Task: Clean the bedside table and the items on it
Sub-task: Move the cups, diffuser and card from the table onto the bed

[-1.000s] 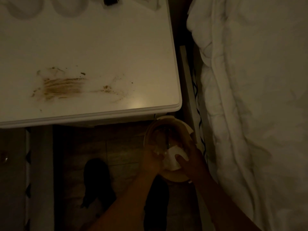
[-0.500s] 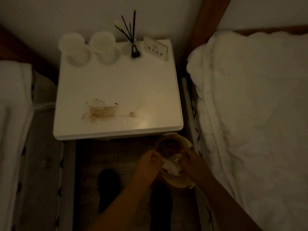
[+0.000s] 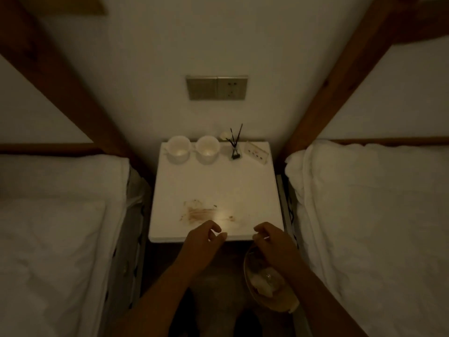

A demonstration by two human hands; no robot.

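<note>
In the head view, the only one there is, the white bedside table (image 3: 216, 183) stands against the wall between two beds, and a brown smear (image 3: 199, 212) with a few dark crumbs lies near its front edge, not yet wiped; two white cups (image 3: 193, 149) sit side by side at the back left, with a reed diffuser (image 3: 235, 147) and a small card stand (image 3: 257, 153) to their right. The left hand (image 3: 201, 244) hovers over the front edge with fingers loosely curled and nothing in it; the right hand (image 3: 274, 244) hangs just beside the front right corner, fingers pinched together, and in this dim light it cannot be told whether they grasp something thin or nothing at all. Below that hand, on the floor beside the right bed, a small bin (image 3: 284, 305) holds crumpled white paper (image 3: 263, 279). The main risk looks to be the smear: wiped dry or with a bare hand, it would likely spread or push crumbs off the front edge onto the floor; no cloth or tissue shows in either hand, so one is needed first. A sweep carried far back could knock the cups or tip the diffuser, which looks top-heavy; the poor light could also leave residue unnoticed.
</note>
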